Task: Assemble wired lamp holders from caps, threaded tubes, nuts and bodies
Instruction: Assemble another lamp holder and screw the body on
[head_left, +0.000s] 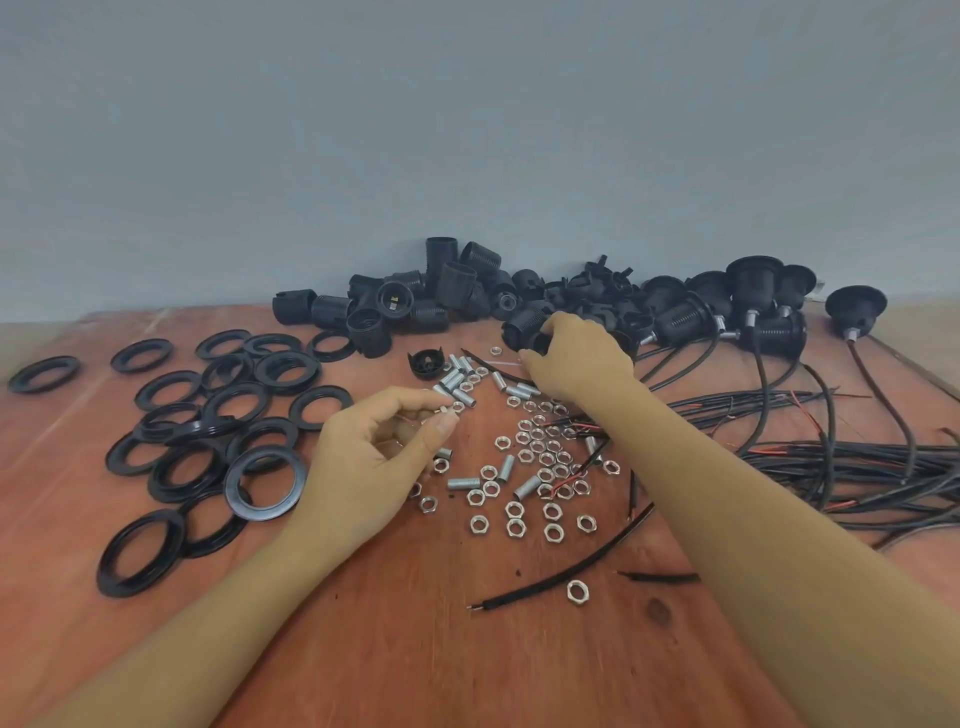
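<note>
My left hand (374, 457) hovers over the scattered silver threaded tubes (457, 382) and hex nuts (545, 460), its thumb and forefinger pinching a small silver threaded tube (444, 410). My right hand (576, 358) reaches to the back and curls its fingers round a black lamp holder body (522, 325) at the front of the pile of black bodies (447, 283). One black cap (426, 362) lies alone behind the tubes. Finished wired holders (753, 306) stand at the back right. Much of the gripped body is hidden by my fingers.
Several black threaded rings (260, 475) cover the left of the wooden table (415, 649). A bundle of black wires (857, 462) with red cores trails off to the right. A loose wire piece (561, 577) and a single nut (577, 592) lie near the front. A grey wall stands behind.
</note>
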